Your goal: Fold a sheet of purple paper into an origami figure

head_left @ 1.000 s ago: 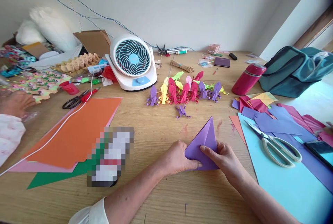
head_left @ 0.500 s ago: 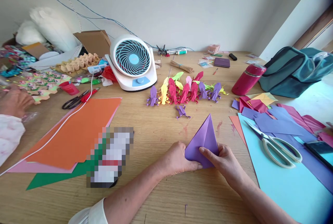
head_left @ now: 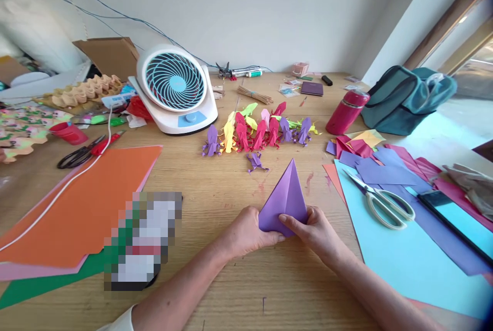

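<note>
A purple folded paper (head_left: 284, 195), pointed at the top with a crease down its middle, is held low over the table between both hands. My left hand (head_left: 252, 231) grips its lower left corner, thumb along the bottom edge and the other fingers hidden behind. My right hand (head_left: 314, 231) pinches the right side, its thumb pressed on the front face. Just beyond stands a group of folded paper figures (head_left: 259, 133) in red, yellow, purple, pink and green. One small purple figure (head_left: 256, 162) lies apart, nearer to me.
White scissors (head_left: 385, 202) and a dark phone (head_left: 450, 218) lie on coloured sheets (head_left: 385, 264) at right. Orange paper (head_left: 84, 202) and a blurred-out device (head_left: 144, 241) are at left. Behind stand a fan (head_left: 175, 87), a red flask (head_left: 347, 111) and a teal bag (head_left: 408, 100).
The view has turned to the right, so everything sits further left. The co-worker's hand at the far left is out of sight. Both my hands keep nearly the same hold on the purple paper.
</note>
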Available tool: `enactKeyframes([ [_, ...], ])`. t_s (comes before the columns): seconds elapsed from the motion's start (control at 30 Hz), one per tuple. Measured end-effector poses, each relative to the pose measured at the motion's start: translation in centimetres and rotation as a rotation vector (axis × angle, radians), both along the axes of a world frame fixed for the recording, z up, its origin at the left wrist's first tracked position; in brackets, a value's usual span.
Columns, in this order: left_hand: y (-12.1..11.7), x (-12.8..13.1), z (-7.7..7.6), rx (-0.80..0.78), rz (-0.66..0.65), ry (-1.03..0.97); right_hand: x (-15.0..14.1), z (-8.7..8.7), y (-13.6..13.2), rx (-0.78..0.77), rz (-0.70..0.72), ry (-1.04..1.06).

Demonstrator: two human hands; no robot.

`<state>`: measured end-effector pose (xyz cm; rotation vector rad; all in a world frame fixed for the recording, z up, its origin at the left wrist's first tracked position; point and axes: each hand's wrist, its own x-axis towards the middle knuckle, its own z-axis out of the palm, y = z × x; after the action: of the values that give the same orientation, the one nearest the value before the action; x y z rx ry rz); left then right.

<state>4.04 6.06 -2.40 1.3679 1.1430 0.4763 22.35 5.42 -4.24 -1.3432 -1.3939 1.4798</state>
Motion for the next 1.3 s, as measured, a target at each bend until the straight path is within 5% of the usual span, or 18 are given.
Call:
enactKeyframes([
  [0.2,0.2,-0.1,-0.8,0.025,0.031,-0.04,0.0,0.6,0.2,0.033,0.051,-0.02],
  [0.4,1.4,-1.8,-0.1,0.026,-0.081,-0.227,0.1,0.8,0.1,0.015,0.116,-0.01],
  [0.77,1.2,-1.3,-0.5,0.096,0.199,-0.32,0.1,1.3,-0.7,0.023,0.333,-0.093],
  [1.1,1.0,-0.9,0.0,0.082,0.377,-0.334,0.1,1.4,-0.6,0.031,0.304,-0.119],
  [1.3,1.3,-1.2,-0.2,0.091,0.352,-0.335,0.1,1.5,-0.6,-0.071,0.283,0.018],
])
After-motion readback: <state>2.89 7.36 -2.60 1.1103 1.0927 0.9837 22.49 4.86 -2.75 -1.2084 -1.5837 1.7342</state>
